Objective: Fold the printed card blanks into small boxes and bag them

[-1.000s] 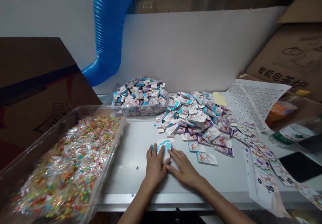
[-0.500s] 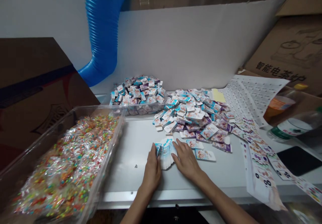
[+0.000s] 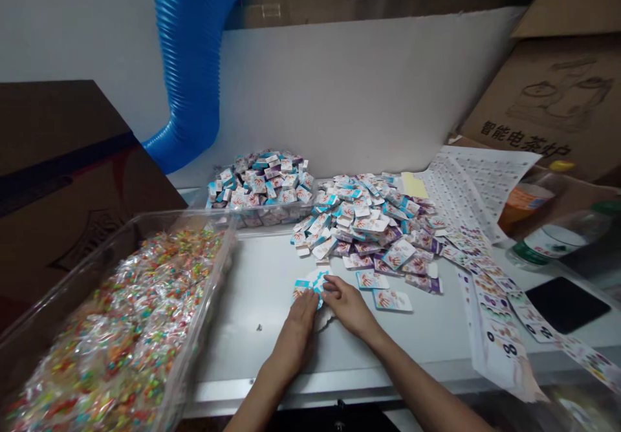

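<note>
A stack of flat-folded small cartons (image 3: 324, 319), white with light blue, lies on the table in front of me. My left hand (image 3: 299, 322) is closed over its left side, the fingers lying across the front. My right hand (image 3: 348, 306) has its fingers curled in a pinch at the upper right edge of the top cartons (image 3: 317, 282). Just beyond both hands is a heap of small printed cartons (image 3: 369, 222), blue and purple, showing a hand picture. Two loose cartons (image 3: 392, 300) lie to the right of my right hand.
On the left stands a clear plastic tub (image 3: 213, 290) of small bags with colourful beads (image 3: 130, 315). A second clear bin (image 3: 272, 215) behind holds more cartons. To the right are printed sheets (image 3: 504, 348), a black phone-like slab (image 3: 566, 304) and a bottle (image 3: 548, 244). A blue hose (image 3: 191, 63) hangs at the back.
My left hand has moved from the stack's left side to over its front. My right hand's fingers have curled from spread to a pinch. The view has shifted slightly.
</note>
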Demonstrator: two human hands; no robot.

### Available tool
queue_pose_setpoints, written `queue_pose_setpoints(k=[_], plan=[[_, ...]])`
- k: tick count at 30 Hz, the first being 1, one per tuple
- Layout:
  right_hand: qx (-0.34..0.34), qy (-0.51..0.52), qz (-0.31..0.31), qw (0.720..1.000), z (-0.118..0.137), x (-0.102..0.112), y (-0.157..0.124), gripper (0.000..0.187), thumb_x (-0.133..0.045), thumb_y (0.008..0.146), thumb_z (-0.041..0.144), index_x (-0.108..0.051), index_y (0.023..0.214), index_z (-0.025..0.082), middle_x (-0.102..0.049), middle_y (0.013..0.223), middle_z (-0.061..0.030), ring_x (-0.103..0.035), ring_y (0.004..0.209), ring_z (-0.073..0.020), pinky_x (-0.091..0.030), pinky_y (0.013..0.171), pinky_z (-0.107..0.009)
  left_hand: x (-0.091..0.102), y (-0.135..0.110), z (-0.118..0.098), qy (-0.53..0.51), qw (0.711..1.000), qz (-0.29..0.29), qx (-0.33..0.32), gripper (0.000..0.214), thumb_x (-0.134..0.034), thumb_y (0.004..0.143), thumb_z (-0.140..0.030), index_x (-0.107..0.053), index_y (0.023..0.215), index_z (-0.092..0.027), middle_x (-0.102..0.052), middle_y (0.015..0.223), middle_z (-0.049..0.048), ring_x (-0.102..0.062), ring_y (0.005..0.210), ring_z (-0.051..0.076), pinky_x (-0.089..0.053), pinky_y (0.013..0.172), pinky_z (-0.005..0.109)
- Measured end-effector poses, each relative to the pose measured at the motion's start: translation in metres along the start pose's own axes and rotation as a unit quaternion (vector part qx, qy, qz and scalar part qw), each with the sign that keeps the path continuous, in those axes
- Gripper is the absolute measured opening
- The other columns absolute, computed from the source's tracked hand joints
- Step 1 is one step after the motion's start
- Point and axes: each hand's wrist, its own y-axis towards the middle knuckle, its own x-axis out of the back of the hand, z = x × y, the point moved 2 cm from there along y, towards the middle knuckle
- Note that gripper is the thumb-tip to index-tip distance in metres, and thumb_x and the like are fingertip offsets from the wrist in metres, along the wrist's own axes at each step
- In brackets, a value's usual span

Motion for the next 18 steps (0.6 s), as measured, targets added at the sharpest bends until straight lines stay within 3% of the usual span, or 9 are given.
queue_pose_setpoints(k=[3, 7, 11, 18], plan=[[0.025, -0.067, -0.007, 0.997, -0.003, 0.002, 0.000, 0.039, -0.053, 0.079, 0.024, -0.054, 0.116, 0.013, -0.063, 0.109, -0.0123, -0.063, 0.080, -0.0175, -0.049, 0.079, -0.033, 0.002, -0.005, -0.004, -0.053, 0.998, 0.037, 0.027, 0.075, -0.034, 0.070, 0.003, -0.019, 0.140, -0.018, -0.026, 0.145, 0.0115, -0.023, 0.134, 0.023, -0.030, 0.106, 0.050], [0.090, -0.166, 0.005, 0.982, 0.005, 0.004, -0.005, 0.032, -0.048, 0.082, 0.024, -0.057, 0.111, 0.013, -0.063, 0.101, -0.0111, -0.061, 0.077, -0.0174, -0.048, 0.078, -0.033, 0.011, 0.000, -0.005, -0.070, 0.996, 0.022, 0.044, 0.067, -0.034, 0.072, 0.003, -0.034, 0.135, -0.021, -0.043, 0.137, 0.0089, -0.037, 0.128, 0.020, -0.033, 0.105, 0.047], [0.120, -0.242, 0.009, 0.963, 0.003, 0.003, -0.008, 0.032, -0.045, 0.084, 0.021, -0.056, 0.113, 0.013, -0.061, 0.103, -0.0119, -0.059, 0.090, -0.0204, -0.045, 0.084, -0.034, 0.013, 0.004, -0.006, -0.062, 0.997, -0.010, 0.036, 0.054, -0.039, 0.075, 0.000, -0.051, 0.122, -0.023, -0.055, 0.125, 0.0067, -0.049, 0.118, 0.020, -0.037, 0.102, 0.047], [0.163, -0.319, 0.032, 0.933, -0.004, 0.006, -0.015, 0.034, -0.043, 0.085, 0.020, -0.055, 0.116, 0.012, -0.058, 0.113, -0.0122, -0.050, 0.106, -0.0227, -0.040, 0.093, -0.036, 0.010, -0.001, -0.008, -0.019, 0.995, -0.013, 0.097, 0.043, -0.052, 0.080, -0.017, -0.050, 0.123, -0.019, -0.049, 0.131, 0.0129, -0.041, 0.124, 0.027, -0.035, 0.100, 0.053]])
